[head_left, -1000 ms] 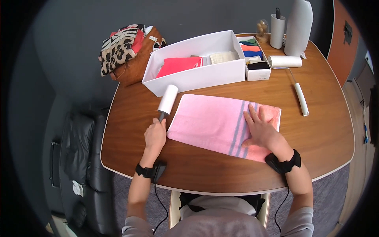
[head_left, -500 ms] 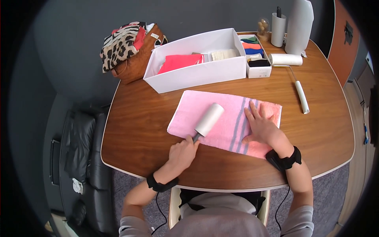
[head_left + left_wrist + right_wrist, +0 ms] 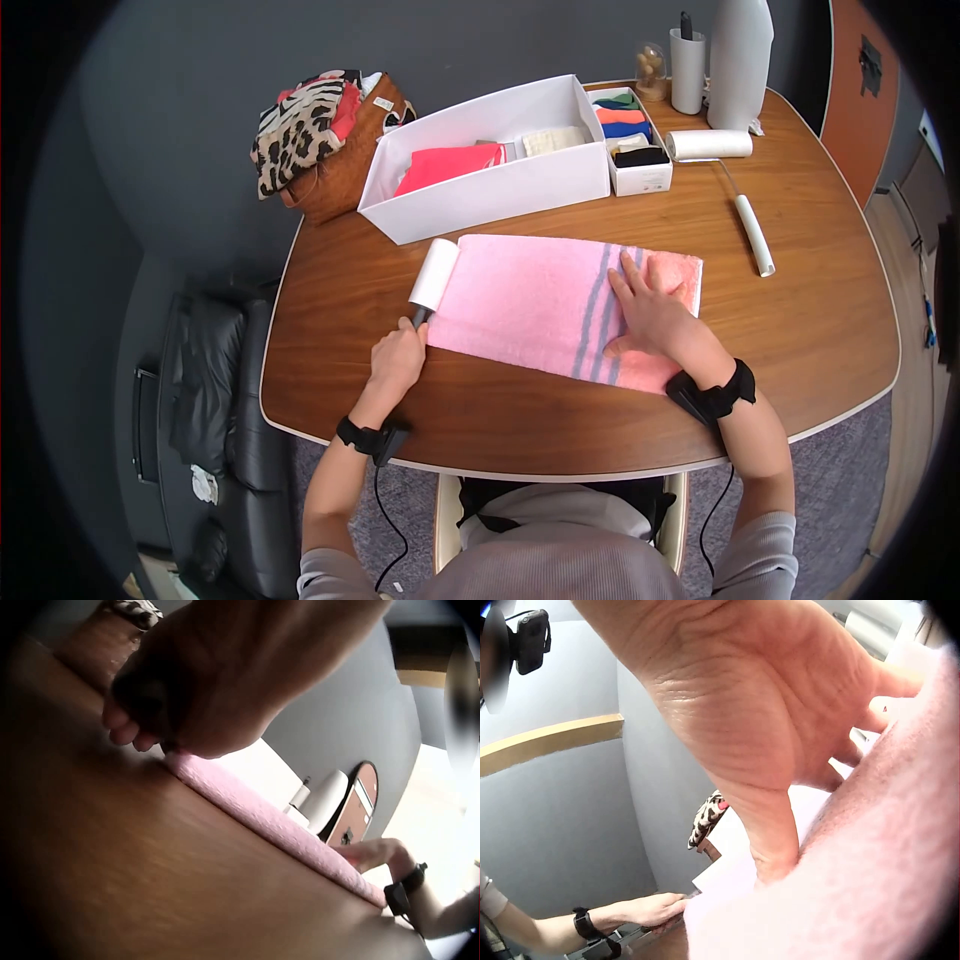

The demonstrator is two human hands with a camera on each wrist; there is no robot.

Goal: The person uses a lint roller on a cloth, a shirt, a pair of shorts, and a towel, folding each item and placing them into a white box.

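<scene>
A pink towel (image 3: 520, 300) with two grey-blue stripes and a coral end lies flat on the wooden table. My left hand (image 3: 398, 358) grips the dark handle of a lint roller (image 3: 435, 274), whose white roll is at the towel's left edge. In the left wrist view the fingers of the left hand (image 3: 217, 690) curl round the handle, and the roll is hidden behind them. Spread over the striped right end, my right hand (image 3: 655, 318) presses on the towel. The right wrist view shows the thumb and fingertips of that right hand (image 3: 765, 727) touching the pink cloth.
Behind the towel stands a white bin (image 3: 490, 195) with folded cloths, beside a small box (image 3: 640, 180) of rolled clothes. A second roller (image 3: 710, 145) with a white handle lies at the right. A brown bag (image 3: 335, 185) heaped with clothes sits back left.
The left hand swept the lint roller from beside the towel's left edge onto its middle, then back left to that edge. The right hand has stayed on the striped end.
</scene>
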